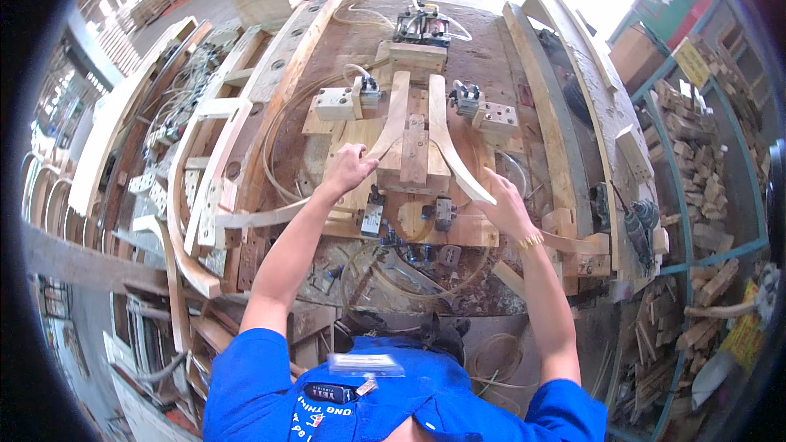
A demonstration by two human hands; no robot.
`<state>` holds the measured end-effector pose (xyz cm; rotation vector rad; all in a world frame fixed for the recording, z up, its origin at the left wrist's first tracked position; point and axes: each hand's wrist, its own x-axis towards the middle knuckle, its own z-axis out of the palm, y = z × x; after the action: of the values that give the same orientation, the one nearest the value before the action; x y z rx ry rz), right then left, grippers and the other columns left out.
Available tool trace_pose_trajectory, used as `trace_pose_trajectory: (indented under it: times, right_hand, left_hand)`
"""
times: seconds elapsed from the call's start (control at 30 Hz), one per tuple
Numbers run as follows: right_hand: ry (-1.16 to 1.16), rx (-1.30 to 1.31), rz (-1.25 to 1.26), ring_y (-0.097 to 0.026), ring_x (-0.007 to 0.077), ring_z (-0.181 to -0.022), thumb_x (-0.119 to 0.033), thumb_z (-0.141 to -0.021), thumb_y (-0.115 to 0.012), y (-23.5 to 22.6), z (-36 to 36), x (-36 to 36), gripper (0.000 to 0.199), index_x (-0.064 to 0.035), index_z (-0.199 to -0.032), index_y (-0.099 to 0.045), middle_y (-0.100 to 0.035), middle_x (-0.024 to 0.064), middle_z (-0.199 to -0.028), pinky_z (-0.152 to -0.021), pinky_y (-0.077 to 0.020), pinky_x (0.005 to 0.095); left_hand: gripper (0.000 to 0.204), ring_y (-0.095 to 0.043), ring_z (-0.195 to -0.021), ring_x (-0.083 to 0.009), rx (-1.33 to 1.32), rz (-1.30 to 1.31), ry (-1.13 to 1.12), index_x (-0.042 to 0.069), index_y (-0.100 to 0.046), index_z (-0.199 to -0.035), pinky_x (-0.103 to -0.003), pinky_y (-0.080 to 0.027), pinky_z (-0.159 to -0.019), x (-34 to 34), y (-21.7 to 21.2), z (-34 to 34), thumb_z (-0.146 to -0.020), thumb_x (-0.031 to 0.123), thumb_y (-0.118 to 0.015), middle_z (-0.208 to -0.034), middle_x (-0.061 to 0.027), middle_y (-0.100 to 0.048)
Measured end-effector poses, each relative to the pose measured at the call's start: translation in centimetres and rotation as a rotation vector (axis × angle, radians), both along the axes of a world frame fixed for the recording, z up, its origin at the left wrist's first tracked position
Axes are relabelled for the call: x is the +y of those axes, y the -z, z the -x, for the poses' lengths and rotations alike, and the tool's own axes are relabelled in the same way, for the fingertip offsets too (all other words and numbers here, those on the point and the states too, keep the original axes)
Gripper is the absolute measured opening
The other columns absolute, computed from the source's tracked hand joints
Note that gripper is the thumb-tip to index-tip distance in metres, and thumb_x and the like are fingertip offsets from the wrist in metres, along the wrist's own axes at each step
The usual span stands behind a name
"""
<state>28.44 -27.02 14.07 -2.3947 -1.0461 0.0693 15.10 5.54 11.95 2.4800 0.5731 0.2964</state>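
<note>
Two pale curved wooden pieces stand in a wooden jig on the workbench, one on each side of its central block [414,150]. My left hand [350,169] is closed on the lower outer end of the left curved wooden piece [396,121]. At the lower end of the right curved wooden piece [443,135], my right hand [504,203] grips with the thumb side, its index finger partly raised. The upper ends of both pieces lie between a left clamp block [334,104] and a right clamp block [494,118], each with a small air cylinder.
Small valves with tubing [391,237] sit on the bench's near side, and an air unit [422,27] at its back. Long wooden rails [536,106] flank the jig. A power drill [641,225] hangs at right, beside a rack of wood scraps [696,155]. Wooden frames [214,147] lie left.
</note>
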Motion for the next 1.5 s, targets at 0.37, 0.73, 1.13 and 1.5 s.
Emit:
trace_pose_trajectory:
  times: [0.37,0.73,1.13,1.5]
  right_hand:
    - [-0.042,0.335,0.493,-0.064,0.0458,-0.096,-0.006,-0.078,-0.054,4.9,-5.7,8.5,0.095,-0.0173,-0.155,0.000,-0.065,0.0319,-0.101,-0.082,-0.0495,0.0512]
    - [-0.104,0.358,0.427,-0.065,0.0455,-0.082,-0.001,-0.077,-0.052,5.0,-5.7,7.4,0.093,-0.0105,-0.155,-0.003,-0.065,0.0277,-0.087,-0.076,-0.0494,0.0545]
    - [-0.056,0.289,0.448,-0.065,0.0453,-0.082,-0.005,-0.082,-0.053,4.1,-5.2,8.0,0.085,-0.0111,-0.154,-0.010,-0.065,0.0264,-0.097,-0.076,-0.0513,0.0533]
    - [0.154,0.211,-0.310,-0.064,0.0308,-0.095,-0.009,-0.087,-0.065,5.1,4.6,2.6,0.021,0.0038,-0.104,-0.067,-0.067,0.0173,-0.101,-0.083,-0.0525,0.0375]
  left_hand:
    - [0.091,-0.057,-0.113,-0.0462,0.330,0.289,-0.032,-0.005,-0.034,-0.136,-0.049,-0.045,-0.096,2.2,6.1,-8.9,-0.085,0.069,-0.054,-0.117,-0.0341,-0.060]
    - [0.078,-0.059,-0.097,-0.0542,0.238,0.268,-0.034,-0.003,-0.036,-0.134,-0.056,-0.047,-0.083,1.6,6.5,-8.0,-0.092,0.060,-0.051,-0.097,-0.0377,-0.062]
    - [0.083,-0.057,-0.103,-0.0535,0.265,0.219,-0.099,-0.002,-0.035,-0.137,-0.055,-0.046,-0.091,0.6,5.7,-8.2,-0.089,0.064,-0.052,-0.110,-0.0343,-0.062]
    - [0.091,-0.061,-0.107,-0.0444,0.324,0.148,-0.054,-0.006,-0.035,-0.138,-0.050,-0.048,-0.091,0.1,4.2,-6.4,-0.085,0.065,-0.056,-0.115,-0.0309,-0.062]
